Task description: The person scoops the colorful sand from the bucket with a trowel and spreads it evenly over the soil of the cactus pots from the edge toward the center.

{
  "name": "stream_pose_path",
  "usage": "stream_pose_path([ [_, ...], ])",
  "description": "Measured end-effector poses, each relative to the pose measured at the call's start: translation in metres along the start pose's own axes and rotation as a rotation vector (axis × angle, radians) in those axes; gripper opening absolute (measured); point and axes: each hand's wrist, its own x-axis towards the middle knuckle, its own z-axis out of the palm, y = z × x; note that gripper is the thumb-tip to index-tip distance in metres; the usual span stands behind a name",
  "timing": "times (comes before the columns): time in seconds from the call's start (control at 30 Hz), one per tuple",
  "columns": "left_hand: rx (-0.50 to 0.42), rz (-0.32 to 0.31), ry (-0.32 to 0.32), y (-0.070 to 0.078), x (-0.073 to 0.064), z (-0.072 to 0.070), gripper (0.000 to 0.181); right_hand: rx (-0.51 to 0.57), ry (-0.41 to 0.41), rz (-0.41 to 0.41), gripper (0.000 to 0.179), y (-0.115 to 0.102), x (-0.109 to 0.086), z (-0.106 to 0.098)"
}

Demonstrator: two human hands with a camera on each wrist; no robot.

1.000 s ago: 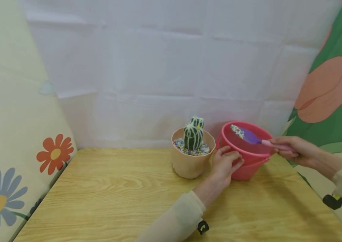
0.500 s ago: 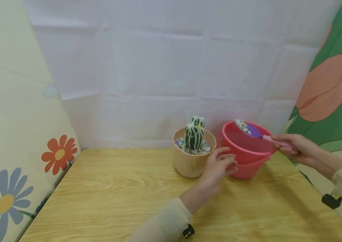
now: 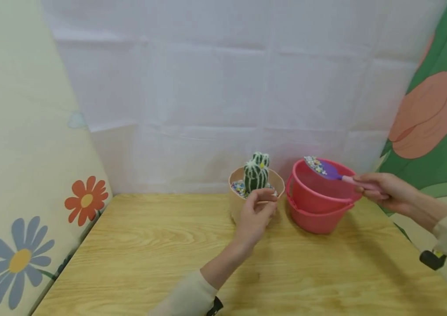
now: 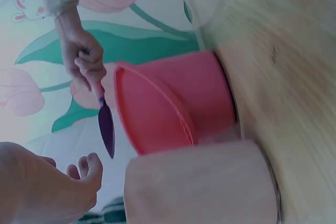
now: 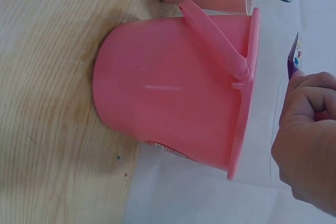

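My right hand [image 3: 391, 193] grips the pink handle of a small toy shovel [image 3: 330, 170]. Its purple blade carries a heap of multicoloured beads [image 3: 315, 165] over the mouth of a pink bucket [image 3: 314, 217]. In the right wrist view the bucket [image 5: 168, 87] stands upright with its handle lowered against the side. My left hand [image 3: 253, 219] hovers at the near side of a beige pot [image 3: 236, 206], fingers loosely bent. The left wrist view shows this hand [image 4: 52, 187] holding nothing, apart from the pot. A knitted green cactus [image 3: 255, 175] stands in the pot among colourful beads [image 3: 239, 188].
The pot and bucket stand close together at the back of the wooden table [image 3: 160, 245], before a white cloth [image 3: 207, 87]. Flower-painted panels flank both sides. A few tiny beads lie on the table near the bucket in the right wrist view.
My left hand has left the bucket's side and moved left to the front of the pot. The bucket's handle has dropped. The loaded shovel has shifted slightly over the bucket.
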Motion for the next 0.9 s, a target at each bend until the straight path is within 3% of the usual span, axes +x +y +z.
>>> stream_pose_path([
  [0.27,0.211,0.18,0.125,0.007,0.006,-0.046,0.025,-0.018,-0.039,0.0,0.034,0.0,0.003,0.008],
  [0.43,0.317,0.267,0.228,-0.002,0.019,-0.067,0.024,-0.081,-0.028,-0.01,0.034,0.003,0.006,0.014],
  [0.53,0.41,0.288,0.275,-0.01,0.026,-0.077,0.025,-0.131,-0.009,-0.026,0.033,0.006,0.01,0.016],
  [0.63,0.483,0.255,0.278,-0.016,0.03,-0.084,0.027,-0.154,0.031,-0.038,0.03,0.01,0.014,0.02],
  [0.77,0.53,0.138,0.237,-0.02,0.034,-0.091,0.039,-0.168,0.101,-0.036,0.024,0.013,0.02,0.025],
  [0.9,0.535,0.033,0.178,-0.021,0.037,-0.093,0.055,-0.187,0.122,-0.026,0.023,0.012,0.025,0.029],
])
